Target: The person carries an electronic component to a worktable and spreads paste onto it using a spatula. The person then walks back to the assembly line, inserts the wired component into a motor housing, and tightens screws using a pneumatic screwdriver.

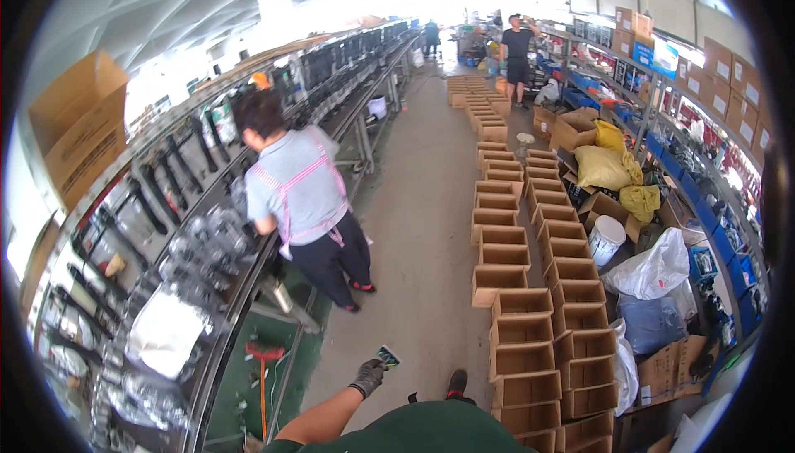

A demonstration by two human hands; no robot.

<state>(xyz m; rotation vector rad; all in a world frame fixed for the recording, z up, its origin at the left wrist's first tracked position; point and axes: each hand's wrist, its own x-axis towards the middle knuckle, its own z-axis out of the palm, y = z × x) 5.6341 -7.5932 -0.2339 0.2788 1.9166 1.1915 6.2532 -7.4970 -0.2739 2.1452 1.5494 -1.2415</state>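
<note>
My left hand [368, 378], in a dark grey glove, is held out in front of me over the grey floor. Its fingers are closed on a small flat packet [388, 357] with dark, teal and pale patches; what kind of packet it is stays too small to tell. My right hand is out of the picture. To the right of the packet, apart from it, two long rows of open cardboard boxes [525, 360] stand on the floor.
At left, a person in a pink-striped apron [302, 192] works at a long bench [217, 354] with plastic-wrapped parts. A red broom [264, 352] lies below it. Yellow sacks [602, 167], a white bucket [607, 238] and shelving with blue bins [719, 233] line the right. Another person [517, 51] stands farther ahead.
</note>
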